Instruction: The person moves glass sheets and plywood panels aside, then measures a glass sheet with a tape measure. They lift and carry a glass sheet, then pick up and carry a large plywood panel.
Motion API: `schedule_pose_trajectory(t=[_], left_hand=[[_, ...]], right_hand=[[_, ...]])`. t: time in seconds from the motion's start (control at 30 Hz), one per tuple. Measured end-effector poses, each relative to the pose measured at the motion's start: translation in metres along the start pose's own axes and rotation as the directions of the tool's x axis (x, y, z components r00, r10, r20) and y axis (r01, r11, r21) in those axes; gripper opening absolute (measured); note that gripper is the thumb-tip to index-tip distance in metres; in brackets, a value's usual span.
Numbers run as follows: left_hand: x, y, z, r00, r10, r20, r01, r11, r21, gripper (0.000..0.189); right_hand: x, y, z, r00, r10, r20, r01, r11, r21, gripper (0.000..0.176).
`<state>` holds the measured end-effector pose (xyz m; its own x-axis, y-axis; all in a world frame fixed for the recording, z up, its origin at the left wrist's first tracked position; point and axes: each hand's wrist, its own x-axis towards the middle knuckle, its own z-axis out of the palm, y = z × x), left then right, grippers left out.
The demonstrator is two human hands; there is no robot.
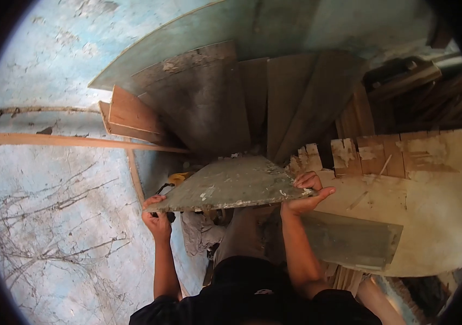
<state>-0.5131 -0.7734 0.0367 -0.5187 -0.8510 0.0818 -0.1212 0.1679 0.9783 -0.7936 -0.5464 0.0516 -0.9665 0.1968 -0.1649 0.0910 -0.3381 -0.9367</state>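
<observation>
A grey-green board (231, 181) with white specks and a rough, chipped near edge is held up in front of my body. My left hand (156, 212) grips its left corner, with the fingers bent round the edge. At the right corner my right hand (306, 196) is closed on the board, palm beneath it and thumb pointing outward. The far end of the board narrows toward several dark panels (198, 97) that lean upright. Behind the board's left side a small yellow object (179, 177) shows in part.
Peeling blue-white wall (63, 216) on the left, crossed by a wooden strip (68, 141). An orange-brown wood piece (133, 115) leans beside the panels. On the right lie a pale, torn plywood sheet (437, 211) and a flat grey panel (350, 238). Stacked wood (410, 81) stands farther back.
</observation>
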Motion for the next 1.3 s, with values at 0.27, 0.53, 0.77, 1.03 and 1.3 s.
schedule_pose_trajectory(t=[0.27, 0.53, 0.77, 1.03, 1.3], left_hand=[[0.008, 0.046, 0.006, 0.989, 0.007, 0.146, -0.002, 0.999, -0.036, 0.035], [-0.011, 0.092, 0.054, 0.921, 0.039, 0.388, -0.042, 0.999, 0.000, 0.045], [-0.072, 0.137, 0.109, 0.734, 0.102, 0.671, -0.094, 0.994, -0.049, 0.046], [-0.180, 0.177, 0.191, 0.448, 0.239, 0.861, -0.131, 0.971, -0.202, 0.055], [-0.349, 0.179, 0.257, 0.223, 0.236, 0.946, -0.123, 0.969, -0.213, 0.047]], right_hand=[[-0.024, -0.051, -0.037, 0.994, -0.024, -0.103, 0.023, 1.000, -0.015, 0.079], [-0.044, -0.097, -0.133, 0.942, -0.067, -0.329, 0.096, 0.993, 0.075, 0.074], [-0.118, -0.140, -0.277, 0.841, -0.229, -0.490, 0.297, 0.953, 0.065, 0.075], [-0.214, -0.219, -0.404, 0.548, -0.323, -0.772, 0.426, 0.902, -0.074, 0.077], [-0.279, -0.248, -0.570, 0.332, -0.326, -0.885, 0.447, 0.881, -0.156, 0.076]])
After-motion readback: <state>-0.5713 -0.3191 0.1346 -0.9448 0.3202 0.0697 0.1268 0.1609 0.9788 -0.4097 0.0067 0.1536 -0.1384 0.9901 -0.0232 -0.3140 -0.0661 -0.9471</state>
